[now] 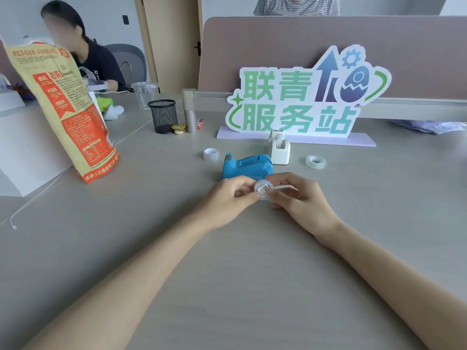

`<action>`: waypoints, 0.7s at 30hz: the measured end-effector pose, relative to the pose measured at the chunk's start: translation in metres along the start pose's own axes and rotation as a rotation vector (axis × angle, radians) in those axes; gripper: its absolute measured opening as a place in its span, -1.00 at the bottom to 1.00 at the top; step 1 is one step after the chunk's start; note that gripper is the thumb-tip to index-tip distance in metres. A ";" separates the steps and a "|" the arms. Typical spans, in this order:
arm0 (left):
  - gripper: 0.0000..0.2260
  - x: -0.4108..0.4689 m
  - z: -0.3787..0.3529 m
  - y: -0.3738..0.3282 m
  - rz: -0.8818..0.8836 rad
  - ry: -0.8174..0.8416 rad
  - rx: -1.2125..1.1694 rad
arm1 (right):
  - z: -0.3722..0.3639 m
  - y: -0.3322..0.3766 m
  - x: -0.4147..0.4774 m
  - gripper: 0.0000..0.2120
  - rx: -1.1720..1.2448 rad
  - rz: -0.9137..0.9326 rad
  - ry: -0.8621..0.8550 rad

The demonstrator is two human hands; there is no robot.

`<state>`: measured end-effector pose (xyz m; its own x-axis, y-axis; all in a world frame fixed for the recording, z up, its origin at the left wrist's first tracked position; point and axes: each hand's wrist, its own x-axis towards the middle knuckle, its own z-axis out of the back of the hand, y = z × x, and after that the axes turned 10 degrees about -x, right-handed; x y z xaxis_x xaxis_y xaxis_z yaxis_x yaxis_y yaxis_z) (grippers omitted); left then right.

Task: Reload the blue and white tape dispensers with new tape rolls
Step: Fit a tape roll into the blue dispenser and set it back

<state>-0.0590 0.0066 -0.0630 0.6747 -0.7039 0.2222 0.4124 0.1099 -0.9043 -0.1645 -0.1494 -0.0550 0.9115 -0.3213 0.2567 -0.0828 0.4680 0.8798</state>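
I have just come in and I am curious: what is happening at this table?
A person holds a small clear tape roll between the left hand and right hand, apparently fitting or peeling it. Just beyond, the blue plastic tape dispenser and the white upright tape dispenser stand on the grey table. Another clear tape roll lies to their right.

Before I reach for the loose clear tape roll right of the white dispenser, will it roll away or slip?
The clear tape roll lies flat on the table, so it probably won't roll unless tipped onto its edge. It looks small and hollow, likely light, and may skid if nudged. Its glossy side may be slippery; pinching through the core seems safer.
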 end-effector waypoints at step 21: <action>-0.64 -0.005 -0.001 -0.002 -0.055 0.128 0.059 | 0.000 0.002 0.001 -0.92 -0.150 -0.072 -0.059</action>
<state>-0.0634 0.0091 -0.0622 0.5680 -0.7932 0.2195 0.4845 0.1067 -0.8683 -0.1638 -0.1488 -0.0525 0.8874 -0.4040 0.2223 0.0469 0.5586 0.8281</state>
